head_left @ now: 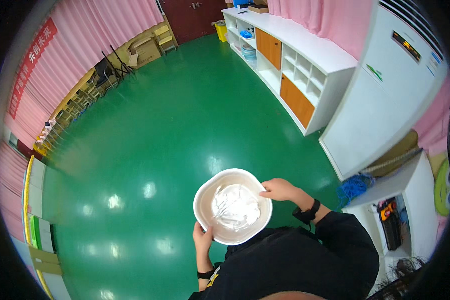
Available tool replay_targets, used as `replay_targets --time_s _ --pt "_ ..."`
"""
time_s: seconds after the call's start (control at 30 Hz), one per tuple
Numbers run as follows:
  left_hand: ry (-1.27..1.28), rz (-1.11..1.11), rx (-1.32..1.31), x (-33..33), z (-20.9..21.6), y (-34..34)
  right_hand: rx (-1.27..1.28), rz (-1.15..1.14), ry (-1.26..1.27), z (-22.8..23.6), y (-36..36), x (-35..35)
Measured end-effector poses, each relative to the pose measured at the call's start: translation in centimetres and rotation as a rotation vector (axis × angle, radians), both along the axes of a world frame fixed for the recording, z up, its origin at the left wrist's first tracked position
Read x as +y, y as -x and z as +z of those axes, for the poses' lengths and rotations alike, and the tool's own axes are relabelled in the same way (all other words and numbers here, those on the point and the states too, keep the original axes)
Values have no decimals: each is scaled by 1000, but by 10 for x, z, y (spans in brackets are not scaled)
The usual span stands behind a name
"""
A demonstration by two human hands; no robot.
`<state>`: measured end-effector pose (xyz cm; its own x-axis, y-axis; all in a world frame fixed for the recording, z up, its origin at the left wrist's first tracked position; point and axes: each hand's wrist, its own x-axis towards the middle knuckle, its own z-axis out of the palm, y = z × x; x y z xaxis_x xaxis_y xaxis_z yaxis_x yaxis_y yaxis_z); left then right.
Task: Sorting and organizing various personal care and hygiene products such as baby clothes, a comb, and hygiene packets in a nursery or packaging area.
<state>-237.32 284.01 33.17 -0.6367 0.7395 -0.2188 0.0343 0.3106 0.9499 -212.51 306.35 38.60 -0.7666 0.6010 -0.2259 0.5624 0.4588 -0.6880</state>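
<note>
A white plastic basin [224, 181] is held up over the green floor, in front of my dark-clothed body. My left hand [203, 241] grips its lower-left rim, thumb over the edge and fingers underneath. On the right side of the rim, my right hand [281, 190] is closed with the thumb on top; its other fingers are partly hidden. Bright white shapes or reflections [235, 207] cover the basin's bottom; whether these are water or solid items, I cannot tell. Both wrists wear black bands.
A long white cabinet [330, 55] with orange doors and a tall white air conditioner [380, 85] line the right side. Blue cord [355, 190] hangs by a white shelf [419, 200]. Stacked chairs [80, 100], tripods [119, 65] and a cardboard box [146, 51] stand along the far left.
</note>
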Motion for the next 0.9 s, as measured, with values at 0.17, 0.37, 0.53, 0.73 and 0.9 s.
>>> replay_targets --time_s 0.17,0.37,0.53,0.73,0.9 --pt "14 49 -12 158 -19 102 -141 118 -88 -21 108 165" --pt "70 -130 51 410 17 192 -154 -98 -1 -14 157 355" --pt "-41 -423 212 622 5 246 -74 -348 99 -22 176 506" --pt "27 -456 145 853 10 305 -67 -418 87 -39 239 737" --pt "-78 -263 -39 977 -1 397 114 -212 16 -19 368 939"
